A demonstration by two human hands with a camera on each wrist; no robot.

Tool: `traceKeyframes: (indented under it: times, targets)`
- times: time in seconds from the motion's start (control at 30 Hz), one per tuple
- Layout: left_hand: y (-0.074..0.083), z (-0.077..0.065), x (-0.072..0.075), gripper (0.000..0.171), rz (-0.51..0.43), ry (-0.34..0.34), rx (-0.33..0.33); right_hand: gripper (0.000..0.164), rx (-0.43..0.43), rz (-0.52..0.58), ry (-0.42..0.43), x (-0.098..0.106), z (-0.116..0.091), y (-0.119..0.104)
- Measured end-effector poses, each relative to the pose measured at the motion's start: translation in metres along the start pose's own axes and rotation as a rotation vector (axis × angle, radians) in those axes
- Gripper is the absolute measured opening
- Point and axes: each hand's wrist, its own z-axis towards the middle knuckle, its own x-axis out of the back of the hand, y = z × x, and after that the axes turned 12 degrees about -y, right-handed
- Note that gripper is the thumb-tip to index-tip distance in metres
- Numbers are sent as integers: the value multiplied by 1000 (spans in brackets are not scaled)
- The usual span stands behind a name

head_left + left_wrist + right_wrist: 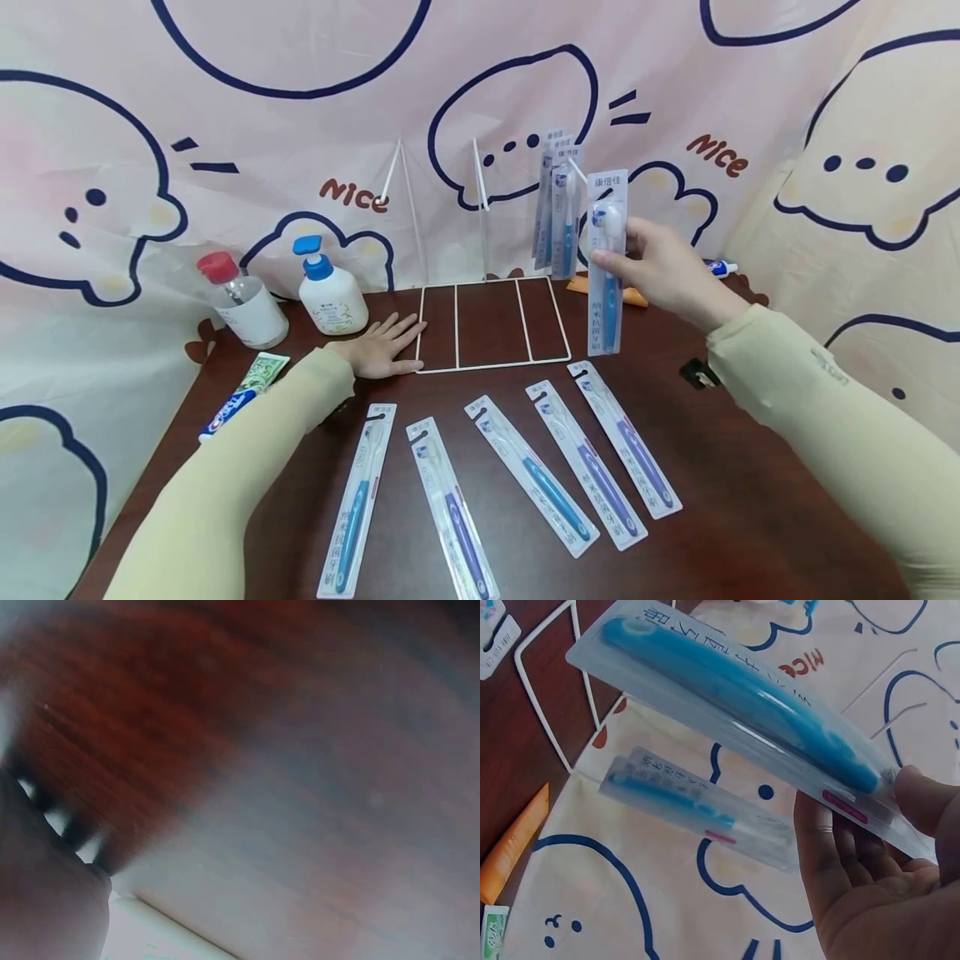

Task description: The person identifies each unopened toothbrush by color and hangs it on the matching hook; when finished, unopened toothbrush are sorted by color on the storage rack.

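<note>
My right hand (667,265) pinches a packaged blue toothbrush (609,317) upright between thumb and fingers, in front of the right hook of a white wire rack (495,364). Behind it, several packaged toothbrushes (562,242) hang on that hook. The right wrist view shows the held pack (735,712) with its blue handle. My left hand (384,348) lies flat on the table, fingers spread, at the left edge of the rack's base. In the left wrist view only a dark part of the hand (49,892) shows. The two other hooks (393,171) carry nothing.
Several packaged toothbrushes (551,487) with blue or purple handles lie on the brown table (735,500). Left stand a red-capped bottle (251,312) and a blue-topped pump bottle (333,300), near a toothpaste tube (243,396). An orange tube (635,297) lies behind my right hand.
</note>
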Motion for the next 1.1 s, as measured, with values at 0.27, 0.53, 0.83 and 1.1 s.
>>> traceKeyframes:
  times: [0.27,0.53,0.83,1.1]
  targets:
    - [1,-2,1,86,3,-11,1,60,-40,35,-19,1,29,6]
    - [4,-6,3,86,10,-5,-8,56,-24,95,-53,3,67,16]
    - [1,1,-2,87,-6,-3,8,56,-19,126,-69,9,98,25]
    - [-2,2,-2,86,-11,-7,10,56,-36,151,-105,7,104,26]
